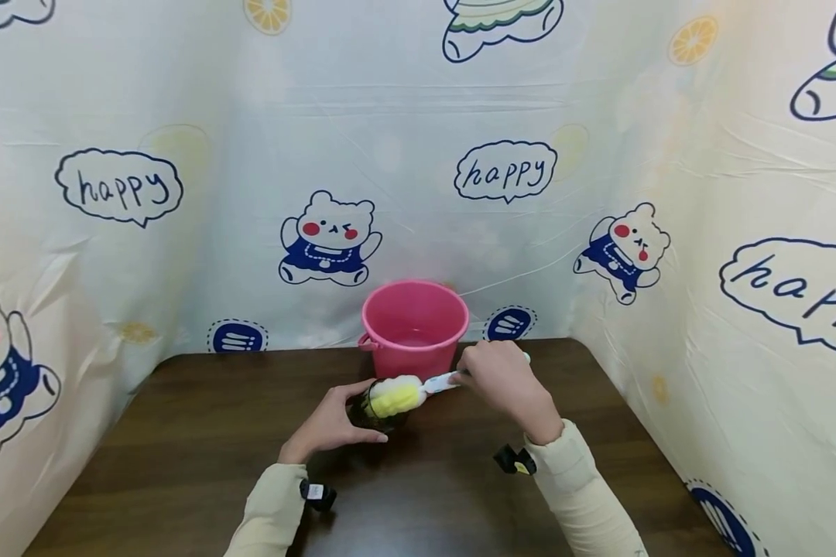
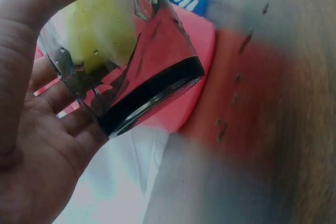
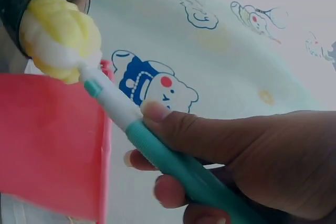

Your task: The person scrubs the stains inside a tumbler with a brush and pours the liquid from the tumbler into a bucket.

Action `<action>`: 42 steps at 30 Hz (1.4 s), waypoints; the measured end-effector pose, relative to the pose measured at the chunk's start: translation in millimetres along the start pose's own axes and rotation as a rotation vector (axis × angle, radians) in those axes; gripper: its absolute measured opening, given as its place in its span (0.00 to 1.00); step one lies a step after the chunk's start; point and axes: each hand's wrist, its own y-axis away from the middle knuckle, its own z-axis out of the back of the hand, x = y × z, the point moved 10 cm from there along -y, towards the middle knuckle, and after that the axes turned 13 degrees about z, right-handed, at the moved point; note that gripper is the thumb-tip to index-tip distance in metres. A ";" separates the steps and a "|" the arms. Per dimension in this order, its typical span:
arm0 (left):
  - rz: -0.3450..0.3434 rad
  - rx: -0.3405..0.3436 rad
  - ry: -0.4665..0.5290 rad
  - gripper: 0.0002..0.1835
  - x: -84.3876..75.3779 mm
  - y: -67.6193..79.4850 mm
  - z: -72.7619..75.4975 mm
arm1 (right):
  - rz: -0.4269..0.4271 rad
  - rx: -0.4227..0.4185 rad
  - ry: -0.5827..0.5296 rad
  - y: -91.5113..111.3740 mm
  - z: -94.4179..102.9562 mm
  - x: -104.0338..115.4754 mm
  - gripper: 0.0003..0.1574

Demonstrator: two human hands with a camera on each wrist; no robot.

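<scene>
glass (image 1: 375, 410) | left hand (image 1: 327, 425) grip: wraps it | right hand (image 1: 505, 381) grip: clasps sponge brush (image 1: 407, 393) handle, sponge at rim

On the dark wooden desk (image 1: 181, 464), the left hand (image 1: 330, 425) holds a dark glass (image 1: 376, 414) tipped on its side. The right hand (image 1: 505, 379) grips a sponge brush (image 1: 407, 393), its yellow-white head at the glass mouth. A pink bucket (image 1: 414, 325) stands just behind.

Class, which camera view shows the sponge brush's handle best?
The right wrist view: the teal and white handle fills the frame, gripped by the right hand. The head view shows only a short white stretch beside that hand. The left wrist view shows none, only yellow sponge through the glass.
</scene>
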 end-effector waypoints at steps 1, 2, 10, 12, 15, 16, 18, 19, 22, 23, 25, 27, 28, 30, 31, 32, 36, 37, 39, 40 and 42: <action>0.001 -0.001 -0.005 0.53 0.5 1.1 0.9 | -0.014 0.010 -0.001 0.2 -1.7 -1.1 0.18; -0.002 -0.003 -0.017 0.53 0.6 2.1 1.6 | -0.023 0.023 -0.009 0.7 -3.6 -1.5 0.20; -0.037 0.002 -0.033 0.52 -4.0 2.5 0.8 | 0.020 0.044 -0.106 0.7 -5.0 7.6 0.27; -0.040 0.007 -0.023 0.52 -4.7 1.2 0.7 | 0.023 0.015 -0.087 -1.5 -0.9 7.7 0.27; -0.042 0.009 -0.014 0.53 -4.3 -0.9 1.2 | -0.021 0.005 -0.062 -2.6 0.5 2.3 0.28; -0.040 0.008 -0.018 0.54 -3.7 -1.1 1.5 | -0.040 0.013 -0.057 -2.5 -0.4 0.3 0.27; -0.038 -0.002 -0.028 0.54 -2.5 -1.7 2.8 | -0.074 0.044 -0.065 -1.5 -4.0 -3.1 0.27; -0.039 -0.007 -0.032 0.54 -2.2 -1.9 3.4 | -0.083 0.059 -0.078 -0.7 -5.7 -3.8 0.27; -0.056 -0.015 -0.031 0.53 -4.0 -2.7 4.3 | -0.074 0.101 -0.124 1.4 -10.3 -2.6 0.28; -0.061 -0.017 -0.028 0.53 -4.6 -3.2 4.4 | -0.062 0.106 -0.139 1.7 -10.5 -1.5 0.29; -0.064 -0.016 -0.017 0.52 -4.9 -4.6 3.9 | -0.034 0.095 -0.157 1.8 -8.9 0.4 0.27; -0.052 -0.013 -0.012 0.53 -3.2 -6.1 2.9 | -0.010 0.072 -0.155 1.0 -6.6 0.6 0.21; -0.042 -0.012 -0.011 0.54 -1.8 -6.4 2.5 | -0.006 0.058 -0.154 0.6 -6.2 -0.3 0.19; -0.023 -0.016 -0.004 0.54 0.5 -6.0 3.1 | -0.008 0.029 -0.137 -0.7 -6.8 -2.7 0.18; -0.014 -0.019 -0.002 0.55 1.3 -5.1 4.0 | -0.015 0.020 -0.126 -1.5 -8.3 -4.1 0.18; -0.008 -0.021 -0.001 0.55 1.7 -4.2 4.8 | -0.026 0.019 -0.117 -2.0 -10.3 -5.6 0.18; -0.004 -0.028 -0.005 0.55 0.5 -0.9 7.6 | -0.091 0.045 -0.136 -2.3 -20.2 -11.1 0.18; -0.004 -0.031 -0.010 0.55 0.3 -0.7 7.8 | -0.104 0.053 -0.148 -2.0 -21.8 -12.7 0.17; -0.008 -0.031 -0.022 0.55 -0.3 -0.7 7.4 | -0.122 0.060 -0.168 -2.0 -23.9 -16.6 0.16; -0.011 -0.026 -0.026 0.55 -0.6 -0.7 6.9 | -0.128 0.061 -0.177 -1.9 -24.9 -19.1 0.16; -0.019 -0.017 -0.038 0.55 -1.2 -0.5 5.8 | -0.137 0.064 -0.187 -2.0 -26.0 -24.3 0.16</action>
